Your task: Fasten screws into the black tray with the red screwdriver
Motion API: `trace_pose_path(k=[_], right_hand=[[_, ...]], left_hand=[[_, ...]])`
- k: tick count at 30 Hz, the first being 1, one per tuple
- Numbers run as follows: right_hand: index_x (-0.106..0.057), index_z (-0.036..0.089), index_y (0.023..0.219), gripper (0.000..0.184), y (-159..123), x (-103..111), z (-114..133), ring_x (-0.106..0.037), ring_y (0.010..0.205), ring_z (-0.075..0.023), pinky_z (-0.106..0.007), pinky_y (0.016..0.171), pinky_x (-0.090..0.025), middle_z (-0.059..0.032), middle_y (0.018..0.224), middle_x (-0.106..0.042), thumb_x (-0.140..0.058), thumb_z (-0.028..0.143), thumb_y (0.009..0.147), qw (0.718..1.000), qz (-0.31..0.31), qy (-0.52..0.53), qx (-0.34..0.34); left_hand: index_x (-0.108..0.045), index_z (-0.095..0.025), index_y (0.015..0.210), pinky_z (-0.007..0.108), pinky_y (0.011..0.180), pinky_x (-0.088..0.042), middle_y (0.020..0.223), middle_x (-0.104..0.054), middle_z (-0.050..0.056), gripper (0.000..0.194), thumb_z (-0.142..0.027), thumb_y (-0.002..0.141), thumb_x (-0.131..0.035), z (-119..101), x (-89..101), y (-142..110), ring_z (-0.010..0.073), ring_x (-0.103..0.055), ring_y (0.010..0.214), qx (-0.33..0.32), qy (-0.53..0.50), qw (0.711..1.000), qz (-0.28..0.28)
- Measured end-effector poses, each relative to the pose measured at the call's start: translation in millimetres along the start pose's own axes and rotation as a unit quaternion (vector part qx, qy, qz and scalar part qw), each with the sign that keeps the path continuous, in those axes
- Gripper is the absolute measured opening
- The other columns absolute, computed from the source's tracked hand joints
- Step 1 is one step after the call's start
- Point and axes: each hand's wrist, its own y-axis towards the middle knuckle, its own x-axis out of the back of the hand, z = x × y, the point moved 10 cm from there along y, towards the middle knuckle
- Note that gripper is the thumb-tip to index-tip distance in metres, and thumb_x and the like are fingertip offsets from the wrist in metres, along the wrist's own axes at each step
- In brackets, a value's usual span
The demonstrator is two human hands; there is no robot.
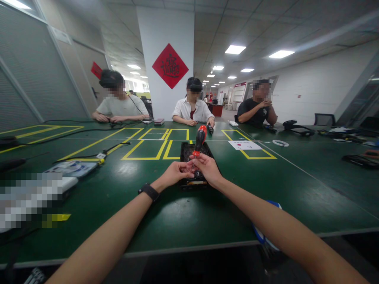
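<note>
A screwdriver (201, 139) with a red and black handle stands nearly upright, its handle leaning slightly right. My right hand (206, 167) pinches it low, near the red collar where the shaft begins. Close against it, my left hand (179, 173) has its fingertips pressed together around the lower shaft; whether they grip the shaft or a small part there is hidden. Both hands are over a black open tray-like case (184, 151) lying on the green table. Dark parts show inside the case, but my fingers cover much of it.
The green table (142, 228) carries yellow tape outlines (142, 159). A white sheet (245, 145) and a white ring (280, 143) lie to the right. Cables and a flat boxed item (74, 167) are on the left. Several people sit across the table. A blue-white object (259, 232) is partly behind my right forearm.
</note>
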Motion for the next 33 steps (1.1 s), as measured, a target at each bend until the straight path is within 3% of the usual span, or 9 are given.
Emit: trace_pose_path(k=[4, 9, 14, 18, 22, 29, 33], right_hand=[[-0.056, 0.016, 0.101, 0.035, 1, -2, -3, -0.060, 0.071, -0.0123, -0.024, 0.062, -0.049, -0.0063, 0.084, -0.064, -0.054, 0.038, 0.075, 1.000, 0.017, 0.016, -0.009], [-0.057, 0.016, 0.096, 0.033, 3, 4, -8, -0.061, 0.073, -0.0142, -0.026, 0.060, -0.051, -0.0057, 0.086, -0.063, -0.061, 0.034, 0.070, 1.000, 0.003, 0.014, -0.012], [-0.056, 0.016, 0.089, 0.028, 3, 7, -9, -0.061, 0.070, -0.0135, -0.026, 0.060, -0.052, -0.0029, 0.080, -0.062, -0.063, 0.032, 0.067, 1.000, -0.014, 0.011, -0.011], [-0.054, 0.017, 0.086, 0.025, 3, 6, -4, -0.061, 0.065, -0.0108, -0.023, 0.059, -0.051, 0.0005, 0.075, -0.059, -0.064, 0.029, 0.066, 1.000, -0.016, 0.000, 0.001], [-0.052, 0.018, 0.086, 0.027, 2, 5, -1, -0.060, 0.062, -0.0092, -0.022, 0.057, -0.050, 0.0019, 0.075, -0.058, -0.065, 0.029, 0.065, 1.000, -0.016, 0.010, 0.010], [-0.055, 0.015, 0.093, 0.033, 3, 8, -7, -0.060, 0.067, -0.0121, -0.026, 0.060, -0.049, -0.0055, 0.081, -0.064, -0.056, 0.041, 0.072, 1.000, -0.015, 0.015, -0.011], [-0.057, 0.015, 0.096, 0.034, 2, 9, -6, -0.061, 0.072, -0.0140, -0.028, 0.064, -0.049, -0.0074, 0.087, -0.064, -0.058, 0.038, 0.071, 1.000, -0.015, 0.019, -0.008]], left_hand=[[-0.064, -0.007, 0.078, 0.023, 0.061, -0.043, 0.071, -0.064, 0.005, 0.027, -0.030, 0.064, -0.066, 1, -5.4, 0, 0.0110, -0.055, 0.061, 0.005, -0.049, 0.998, 0.042], [-0.066, -0.007, 0.084, 0.029, 0.076, -0.044, 0.081, -0.066, 0.010, 0.028, -0.031, 0.070, -0.061, -2, -11.8, -2, 0.0150, -0.059, 0.074, 0.001, -0.086, 0.992, 0.095], [-0.065, -0.009, 0.088, 0.027, 0.069, -0.044, 0.083, -0.066, 0.009, 0.032, -0.032, 0.067, -0.063, -3, -6.1, -1, 0.0146, -0.058, 0.071, -0.001, -0.041, 0.998, 0.049], [-0.064, -0.009, 0.077, 0.022, 0.059, -0.041, 0.069, -0.062, 0.004, 0.028, -0.032, 0.061, -0.068, -8, -0.3, -2, 0.0099, -0.052, 0.060, -0.017, 0.015, 1.000, 0.000], [-0.059, -0.010, 0.075, 0.019, 0.054, -0.038, 0.061, -0.056, -0.001, 0.029, -0.032, 0.059, -0.069, -4, 2.6, -1, 0.0072, -0.048, 0.054, -0.005, -0.009, 1.000, -0.018], [-0.062, -0.008, 0.075, 0.024, 0.067, -0.041, 0.073, -0.062, 0.005, 0.029, -0.036, 0.071, -0.057, -8, -7.7, -2, 0.0126, -0.054, 0.068, -0.017, -0.046, 0.997, 0.052], [-0.063, -0.009, 0.078, 0.027, 0.072, -0.042, 0.076, -0.063, 0.006, 0.029, -0.037, 0.073, -0.055, -7, -9.1, -2, 0.0145, -0.056, 0.072, -0.019, -0.052, 0.997, 0.062]])
